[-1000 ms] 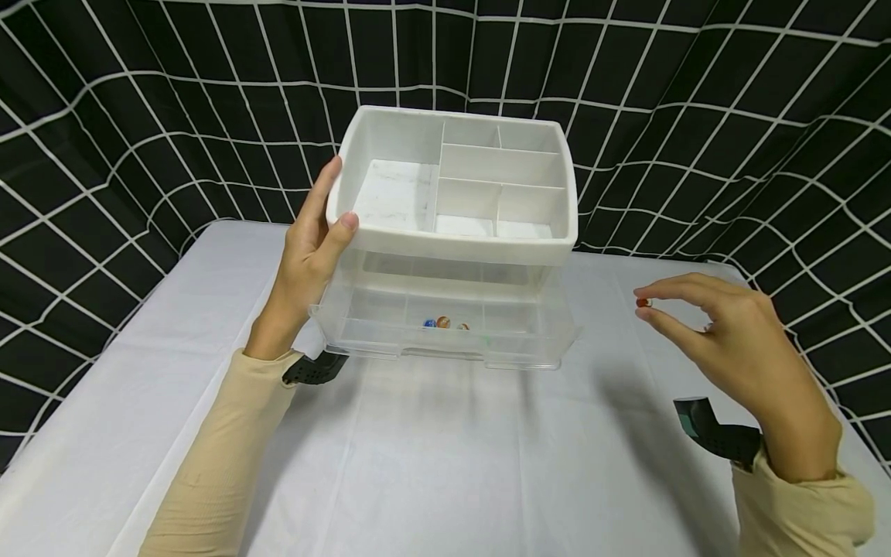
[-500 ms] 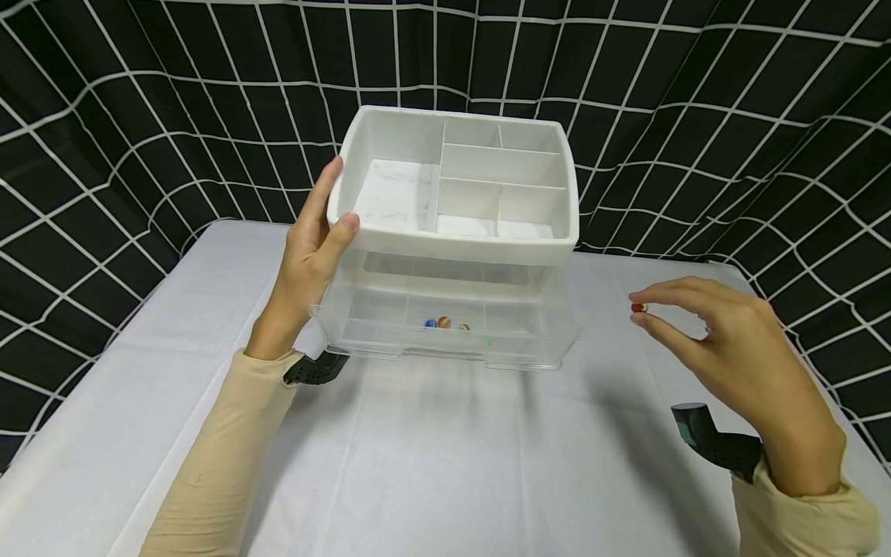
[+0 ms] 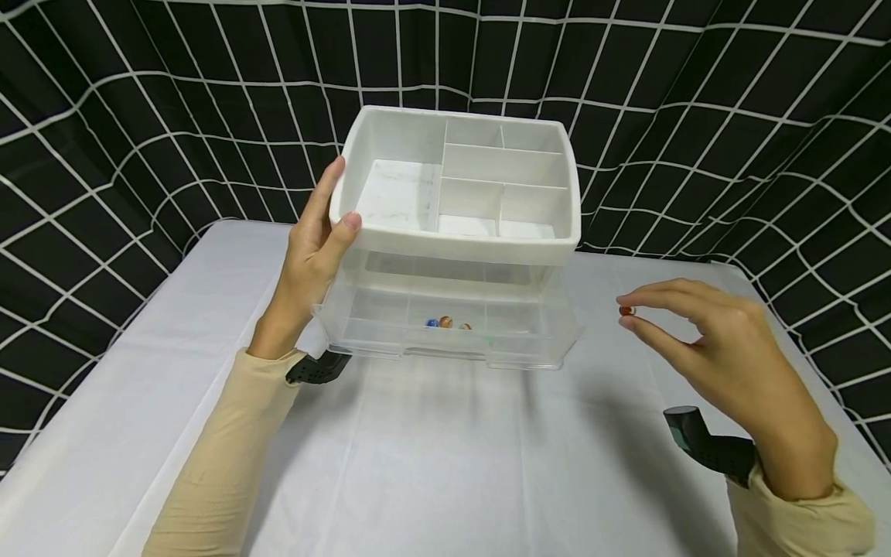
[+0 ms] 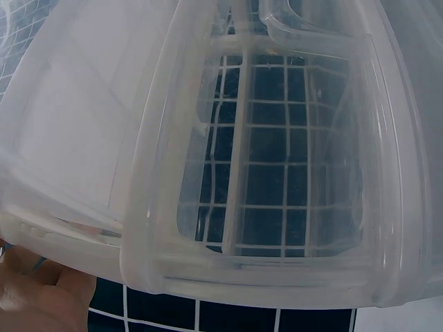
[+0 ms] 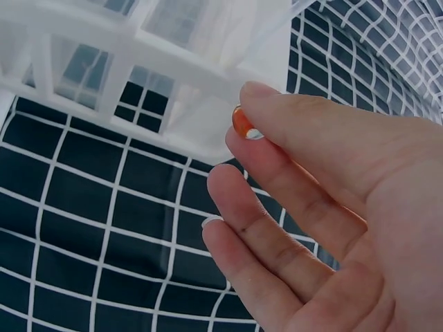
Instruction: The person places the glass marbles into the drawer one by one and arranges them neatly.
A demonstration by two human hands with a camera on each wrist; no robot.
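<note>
My left hand (image 3: pixel 309 251) grips the left side of a white desk organizer (image 3: pixel 459 246), its thumb over the front rim. Below the divided top, a clear drawer (image 3: pixel 445 346) is pulled out toward me. In it lie a blue marble (image 3: pixel 432 322), an orange-brown marble (image 3: pixel 446 321) and a third one (image 3: pixel 465 326), close together. To the right, apart from the drawer, my right hand (image 3: pixel 724 348) pinches a red-orange and clear marble (image 5: pixel 243 124) between thumb and index finger. The left wrist view looks through the clear drawer (image 4: pixel 387 207); several left-hand fingers (image 4: pixel 41 290) show at its corner.
A white cloth (image 3: pixel 431 464) covers the table. Black fabric with a white grid (image 3: pixel 626 70) hangs behind and at both sides. The organizer's top has several compartments (image 3: pixel 501 162) split by thin walls. Each wrist bears a dark camera mount (image 3: pixel 710 445).
My right hand has moved a little left and slightly down, nearer the drawer, with the marble still pinched. The left hand and the organizer have stayed almost still.
</note>
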